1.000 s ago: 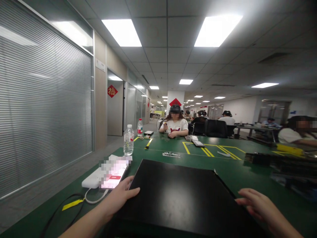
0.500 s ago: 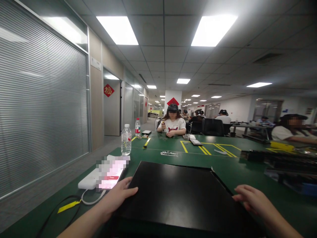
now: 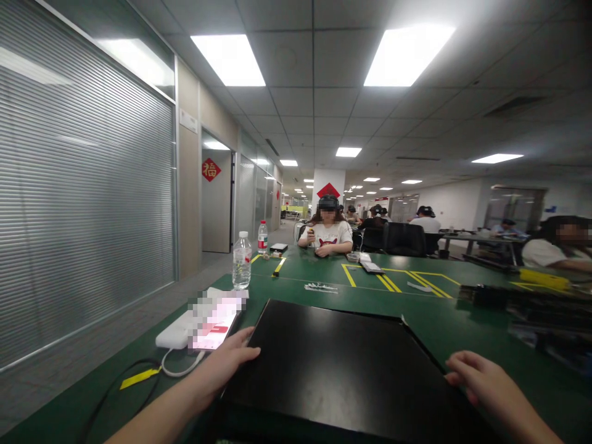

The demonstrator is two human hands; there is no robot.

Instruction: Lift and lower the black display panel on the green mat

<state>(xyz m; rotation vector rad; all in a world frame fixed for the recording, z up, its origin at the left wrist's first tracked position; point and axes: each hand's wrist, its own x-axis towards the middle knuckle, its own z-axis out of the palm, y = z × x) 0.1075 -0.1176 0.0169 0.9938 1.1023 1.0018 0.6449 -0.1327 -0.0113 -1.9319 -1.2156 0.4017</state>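
A large black flat panel (image 3: pixel 333 364), with a dull sheen and a thin raised edge on its right, lies before me at table height. At its left edge my left hand (image 3: pixel 238 357) grips it, thumb on the top face and fingers at the side, partly hidden. Along the opposite edge is my right hand (image 3: pixel 472 373), its fingers curled and fingertips against the rim. What lies under the panel is hidden. Just left of my left hand is a lit phone (image 3: pixel 217 330), partly blurred out, beside a white power bank (image 3: pixel 173 331) with a white cable.
Clear water bottles (image 3: pixel 241 262) stand on the green table (image 3: pixel 277 287) at the left. Small white pieces (image 3: pixel 320 288) lie beyond the panel. Dark blurred parts (image 3: pixel 531 308) sit at the right, near a yellow object (image 3: pixel 544 279). A person (image 3: pixel 327 237) sits across the table.
The whole view has turned slightly left, so everything appears shifted a little to the right. Both hands keep their places at the panel's edges.
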